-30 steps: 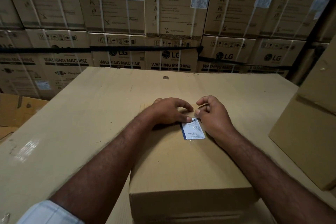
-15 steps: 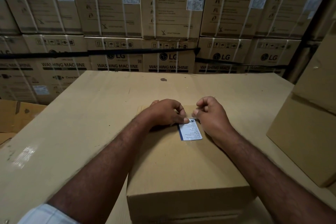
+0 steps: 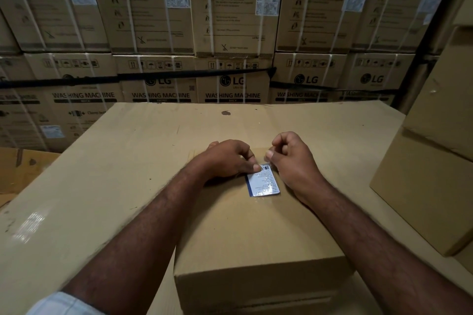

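A small closed cardboard box [image 3: 256, 233] sits on a large flat cardboard surface [image 3: 107, 174]. A white printed label [image 3: 263, 183] with a blue left edge and a barcode lies on the box top under glossy film. My left hand [image 3: 227, 158] rests on the box with its fingers curled, and its thumb presses the label's top left corner. My right hand [image 3: 291, 158] is curled like a fist. Its thumb and forefinger meet just above the label's top right corner and seem to pinch its edge.
Strapped washing machine cartons [image 3: 230, 33] are stacked in a wall behind the surface. Two plain cardboard boxes [image 3: 419, 186] stand on the right, one on top of the other. Loose cardboard [image 3: 23, 169] lies lower at the left.
My right hand has curled tighter and lifted slightly at the label's top right corner. My left fingers have curled in, with the thumb staying on the label. The camera has tilted up a little.
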`<state>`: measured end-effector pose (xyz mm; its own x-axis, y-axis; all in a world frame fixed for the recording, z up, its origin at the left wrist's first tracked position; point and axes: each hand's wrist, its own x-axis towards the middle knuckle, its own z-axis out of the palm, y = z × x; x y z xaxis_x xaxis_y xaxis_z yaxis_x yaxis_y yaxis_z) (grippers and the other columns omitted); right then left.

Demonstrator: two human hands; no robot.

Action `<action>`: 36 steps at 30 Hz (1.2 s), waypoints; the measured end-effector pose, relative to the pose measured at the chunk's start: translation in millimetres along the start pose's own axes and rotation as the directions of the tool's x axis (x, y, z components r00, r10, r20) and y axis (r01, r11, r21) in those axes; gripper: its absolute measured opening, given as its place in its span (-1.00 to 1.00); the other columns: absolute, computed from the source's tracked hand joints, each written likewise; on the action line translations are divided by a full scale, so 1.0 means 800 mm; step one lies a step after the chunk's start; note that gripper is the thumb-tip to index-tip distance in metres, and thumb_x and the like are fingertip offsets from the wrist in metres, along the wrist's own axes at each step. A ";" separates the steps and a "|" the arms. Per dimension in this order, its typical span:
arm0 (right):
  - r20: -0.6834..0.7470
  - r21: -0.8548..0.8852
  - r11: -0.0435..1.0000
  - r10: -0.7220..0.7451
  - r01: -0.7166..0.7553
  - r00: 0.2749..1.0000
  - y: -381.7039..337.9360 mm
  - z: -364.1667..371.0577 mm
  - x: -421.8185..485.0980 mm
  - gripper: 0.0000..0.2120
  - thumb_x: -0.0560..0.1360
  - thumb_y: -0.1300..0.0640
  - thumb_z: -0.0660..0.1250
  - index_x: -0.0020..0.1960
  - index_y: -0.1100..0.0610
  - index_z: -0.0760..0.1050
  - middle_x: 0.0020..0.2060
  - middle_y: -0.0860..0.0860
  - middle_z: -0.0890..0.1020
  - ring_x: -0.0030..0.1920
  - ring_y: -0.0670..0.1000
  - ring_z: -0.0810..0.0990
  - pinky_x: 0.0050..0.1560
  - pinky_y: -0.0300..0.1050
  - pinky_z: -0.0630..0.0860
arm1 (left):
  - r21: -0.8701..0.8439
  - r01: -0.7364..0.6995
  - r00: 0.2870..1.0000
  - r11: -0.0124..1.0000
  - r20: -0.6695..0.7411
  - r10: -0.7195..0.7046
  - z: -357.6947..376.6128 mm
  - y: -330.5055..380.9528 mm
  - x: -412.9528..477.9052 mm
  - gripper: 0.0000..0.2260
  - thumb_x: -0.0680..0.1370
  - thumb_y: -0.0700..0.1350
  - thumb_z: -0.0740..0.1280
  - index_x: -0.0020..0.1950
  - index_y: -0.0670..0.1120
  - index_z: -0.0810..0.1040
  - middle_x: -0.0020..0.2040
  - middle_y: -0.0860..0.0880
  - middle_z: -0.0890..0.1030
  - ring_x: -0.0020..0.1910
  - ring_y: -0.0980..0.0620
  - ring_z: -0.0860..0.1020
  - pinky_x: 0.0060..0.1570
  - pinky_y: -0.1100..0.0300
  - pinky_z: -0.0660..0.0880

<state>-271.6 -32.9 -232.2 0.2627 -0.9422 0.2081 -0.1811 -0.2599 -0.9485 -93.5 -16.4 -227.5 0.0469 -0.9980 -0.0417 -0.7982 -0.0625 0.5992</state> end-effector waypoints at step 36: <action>0.126 -0.515 0.847 0.232 -0.137 0.965 0.002 -0.015 -0.013 -0.60 0.06 -0.37 0.42 -0.19 -0.21 0.63 -0.26 -0.12 0.71 -0.01 0.03 0.65 0.12 0.14 0.58 | -0.269 -0.122 0.991 0.955 0.023 0.133 -0.019 0.028 -0.025 -0.94 0.61 -0.13 0.39 -0.06 -0.08 0.60 -0.17 -0.03 0.67 -0.24 0.12 0.61 -0.33 0.32 0.49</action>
<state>-286.2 -26.4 -232.7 0.3304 -0.9426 -0.0492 -0.6768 -0.2003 -0.7084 -103.3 2.4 -201.3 -0.0733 -0.9971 0.0196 -0.6066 0.0602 0.7927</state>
